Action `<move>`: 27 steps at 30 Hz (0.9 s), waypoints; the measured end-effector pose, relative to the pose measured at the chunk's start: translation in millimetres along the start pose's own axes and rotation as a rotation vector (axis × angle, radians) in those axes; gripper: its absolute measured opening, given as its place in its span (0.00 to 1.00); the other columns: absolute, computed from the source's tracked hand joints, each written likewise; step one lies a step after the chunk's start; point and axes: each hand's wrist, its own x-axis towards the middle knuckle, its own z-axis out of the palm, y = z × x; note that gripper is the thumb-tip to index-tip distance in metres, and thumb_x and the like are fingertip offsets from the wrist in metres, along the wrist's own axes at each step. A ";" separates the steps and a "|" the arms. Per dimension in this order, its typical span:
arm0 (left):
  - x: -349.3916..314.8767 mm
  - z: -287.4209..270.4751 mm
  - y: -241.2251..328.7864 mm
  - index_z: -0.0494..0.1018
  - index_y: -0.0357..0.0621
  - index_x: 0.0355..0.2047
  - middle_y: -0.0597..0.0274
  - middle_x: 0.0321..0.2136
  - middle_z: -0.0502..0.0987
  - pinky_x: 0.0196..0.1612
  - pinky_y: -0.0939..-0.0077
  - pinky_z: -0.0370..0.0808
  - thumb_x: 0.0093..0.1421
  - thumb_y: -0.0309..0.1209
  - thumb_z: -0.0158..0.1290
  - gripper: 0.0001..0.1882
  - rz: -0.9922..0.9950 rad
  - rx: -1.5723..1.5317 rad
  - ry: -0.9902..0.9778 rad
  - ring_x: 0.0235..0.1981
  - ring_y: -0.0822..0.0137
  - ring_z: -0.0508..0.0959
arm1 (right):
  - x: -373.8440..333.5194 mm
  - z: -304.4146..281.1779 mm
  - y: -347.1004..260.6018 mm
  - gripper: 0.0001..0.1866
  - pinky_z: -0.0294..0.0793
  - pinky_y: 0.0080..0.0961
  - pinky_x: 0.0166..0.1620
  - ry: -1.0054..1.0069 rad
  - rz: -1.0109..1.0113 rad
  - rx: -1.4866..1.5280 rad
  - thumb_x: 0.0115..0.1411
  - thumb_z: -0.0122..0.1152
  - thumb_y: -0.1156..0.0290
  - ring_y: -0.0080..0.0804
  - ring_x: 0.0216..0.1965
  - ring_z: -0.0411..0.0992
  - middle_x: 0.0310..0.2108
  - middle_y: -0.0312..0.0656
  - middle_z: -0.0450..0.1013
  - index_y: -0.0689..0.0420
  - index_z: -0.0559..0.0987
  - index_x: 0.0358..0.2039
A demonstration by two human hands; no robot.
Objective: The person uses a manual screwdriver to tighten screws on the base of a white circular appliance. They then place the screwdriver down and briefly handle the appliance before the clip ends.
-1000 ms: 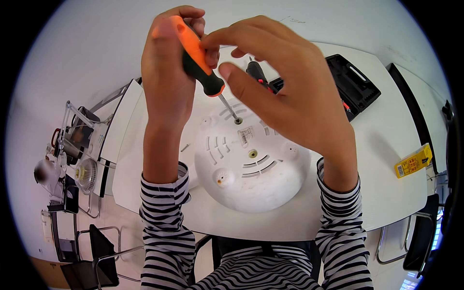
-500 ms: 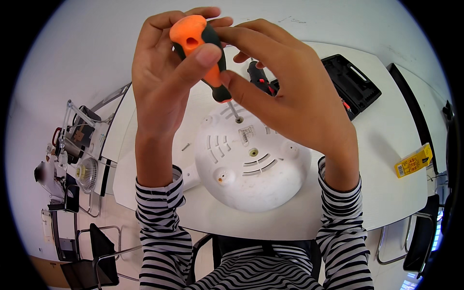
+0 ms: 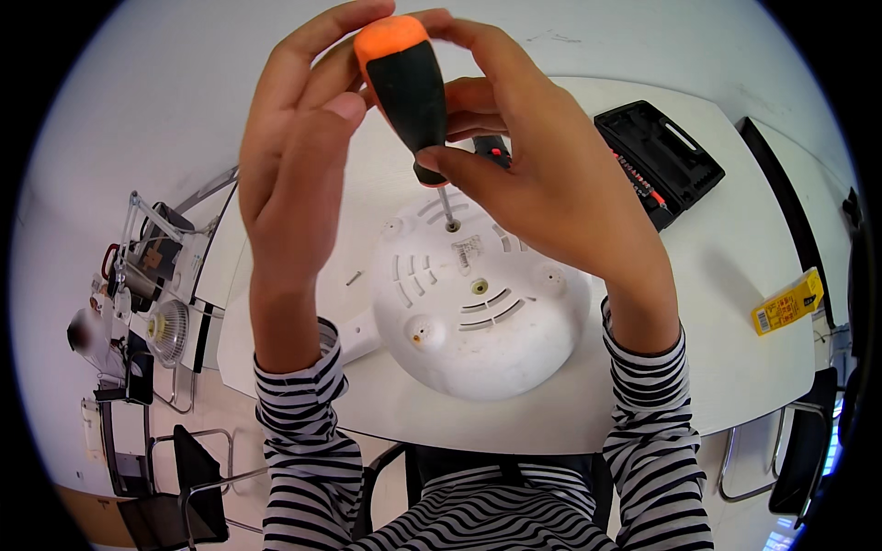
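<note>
And it's the right hand [image 3: 551, 165] pinching the orange-and-black screwdriver [image 3: 411, 101] between thumb and fingers; the left hand [image 3: 299, 174] curls beside it, whether gripping I can't tell; the tip [image 3: 451, 220] sits in the white round casing [image 3: 487, 358], upon the table [image 3: 735, 367].

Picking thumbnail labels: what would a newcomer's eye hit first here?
Likely the orange-and-dark screwdriver, upper centre, held in the right hand with the left hand close by and its shaft running down to a hole in the white, slotted dome-shaped housing. That housing sits mid-picture on the white table. Next, the yellow box at the table's right and the open black tool case at upper right.
</note>
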 end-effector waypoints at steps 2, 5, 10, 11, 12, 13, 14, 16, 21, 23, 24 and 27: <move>-1.0 -5.4 7.9 0.51 0.28 0.58 0.31 0.51 0.64 0.54 0.60 0.66 0.62 0.31 0.40 0.26 0.017 0.157 -0.077 0.51 0.48 0.71 | 1.1 -2.9 -4.8 0.28 0.71 0.39 0.32 -0.042 0.019 0.128 0.49 0.60 0.77 0.50 0.30 0.74 0.29 0.55 0.73 0.65 0.61 0.50; -2.7 -9.6 10.4 0.50 0.27 0.59 0.36 0.52 0.65 0.54 0.63 0.67 0.60 0.28 0.46 0.30 0.003 0.160 -0.040 0.51 0.52 0.72 | 3.1 -9.1 -13.0 0.33 0.71 0.35 0.39 -0.151 0.054 0.197 0.56 0.51 0.78 0.51 0.36 0.74 0.37 0.60 0.72 0.66 0.49 0.60; -5.7 -7.0 5.5 0.56 0.28 0.57 0.47 0.50 0.68 0.52 0.73 0.68 0.56 0.25 0.54 0.31 0.028 0.224 0.040 0.47 0.66 0.73 | -4.1 -0.9 -7.7 0.31 0.71 0.40 0.32 -0.028 -0.066 -0.031 0.47 0.62 0.78 0.52 0.31 0.73 0.30 0.55 0.73 0.63 0.58 0.50; -4.2 -3.7 5.8 0.57 0.28 0.56 0.49 0.49 0.69 0.52 0.74 0.68 0.55 0.25 0.55 0.30 0.021 0.233 0.035 0.46 0.68 0.72 | -5.7 -0.6 -8.9 0.29 0.71 0.40 0.31 0.036 -0.111 -0.053 0.45 0.64 0.78 0.51 0.29 0.73 0.28 0.53 0.73 0.62 0.63 0.48; -4.2 -1.8 5.9 0.58 0.29 0.56 0.51 0.49 0.69 0.52 0.76 0.68 0.54 0.25 0.56 0.30 0.011 0.247 0.033 0.46 0.70 0.72 | -5.8 -3.1 -14.8 0.30 0.71 0.39 0.32 0.075 -0.125 -0.027 0.44 0.64 0.77 0.51 0.30 0.73 0.29 0.53 0.73 0.61 0.63 0.49; -3.9 -1.6 3.2 0.60 0.30 0.55 0.53 0.48 0.68 0.51 0.77 0.67 0.54 0.26 0.56 0.30 0.001 0.222 0.024 0.47 0.70 0.71 | -5.2 -2.7 -15.3 0.31 0.71 0.39 0.32 0.103 -0.145 -0.036 0.44 0.65 0.77 0.51 0.31 0.73 0.30 0.53 0.73 0.61 0.62 0.49; -4.2 -0.8 3.1 0.60 0.30 0.56 0.53 0.49 0.68 0.52 0.76 0.67 0.54 0.26 0.56 0.30 0.001 0.226 0.017 0.48 0.69 0.71 | -4.7 -2.4 -15.9 0.32 0.71 0.39 0.33 0.130 -0.165 -0.046 0.44 0.65 0.77 0.51 0.32 0.72 0.31 0.53 0.72 0.60 0.62 0.50; -3.3 2.4 2.8 0.58 0.29 0.56 0.52 0.50 0.68 0.53 0.75 0.66 0.55 0.27 0.55 0.30 0.005 0.226 -0.002 0.49 0.67 0.70 | -1.0 2.0 -7.7 0.33 0.72 0.38 0.33 0.162 -0.215 -0.112 0.44 0.65 0.76 0.51 0.33 0.72 0.32 0.53 0.72 0.59 0.62 0.51; -7.3 -0.1 -2.9 0.54 0.28 0.58 0.49 0.51 0.67 0.56 0.72 0.63 0.57 0.25 0.50 0.30 -0.009 -0.040 0.026 0.52 0.62 0.68 | 6.9 -13.4 -27.5 0.38 0.71 0.37 0.37 -0.079 -0.058 0.028 0.53 0.55 0.78 0.54 0.35 0.73 0.35 0.62 0.71 0.65 0.45 0.59; -6.4 1.1 6.8 0.53 0.28 0.58 0.48 0.52 0.66 0.57 0.71 0.63 0.57 0.24 0.50 0.31 -0.021 0.014 0.059 0.53 0.61 0.68 | 18.6 -37.6 -50.6 0.40 0.70 0.35 0.38 -0.342 0.146 0.199 0.57 0.51 0.79 0.55 0.36 0.74 0.35 0.66 0.70 0.67 0.37 0.63; -6.5 4.2 5.0 0.53 0.28 0.59 0.48 0.52 0.66 0.57 0.70 0.63 0.56 0.24 0.51 0.31 -0.024 0.070 0.072 0.53 0.62 0.68 | 28.5 -48.0 -46.3 0.40 0.70 0.35 0.37 -0.466 0.257 0.298 0.57 0.51 0.79 0.55 0.35 0.74 0.33 0.66 0.70 0.67 0.38 0.63; -5.5 1.5 3.9 0.54 0.29 0.58 0.47 0.50 0.68 0.56 0.70 0.65 0.55 0.23 0.53 0.32 -0.044 0.137 0.030 0.52 0.64 0.69 | 24.0 -44.7 -41.6 0.40 0.70 0.35 0.35 -0.456 0.291 0.285 0.56 0.52 0.81 0.54 0.31 0.74 0.30 0.64 0.70 0.65 0.40 0.63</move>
